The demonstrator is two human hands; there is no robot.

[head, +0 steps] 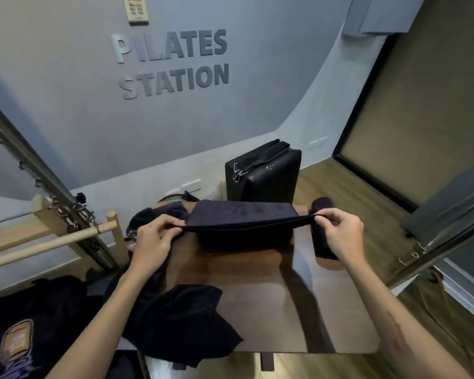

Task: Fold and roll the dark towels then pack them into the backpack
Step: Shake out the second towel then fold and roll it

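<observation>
Dark towel held up just above the wooden surface at frame centre, stretched taut between both hands. Long axis runs left-right across the frame; near edge forms a straight horizontal line between the hands, the rest slopes away toward the top of the frame and a fold hangs down below the edge.

Left hand at centre-left pinches the towel's left end, thumb on top, fingers curled under. Right hand at centre-right pinches the right end, fingers curled round the corner.

Rolled towel lies on the surface's right edge, just behind the right hand, long axis running top-to-bottom of the frame, partly hidden by the hand.

Loose dark towel crumpled at lower left, draped over the surface's left and near edges. More dark fabric bunched behind the left hand at the surface's far left corner; can't tell if it is towel or bag.

Black boxy case stands upright beyond the surface, upper centre, against a grey wall with "PILATES STATION" lettering.
</observation>
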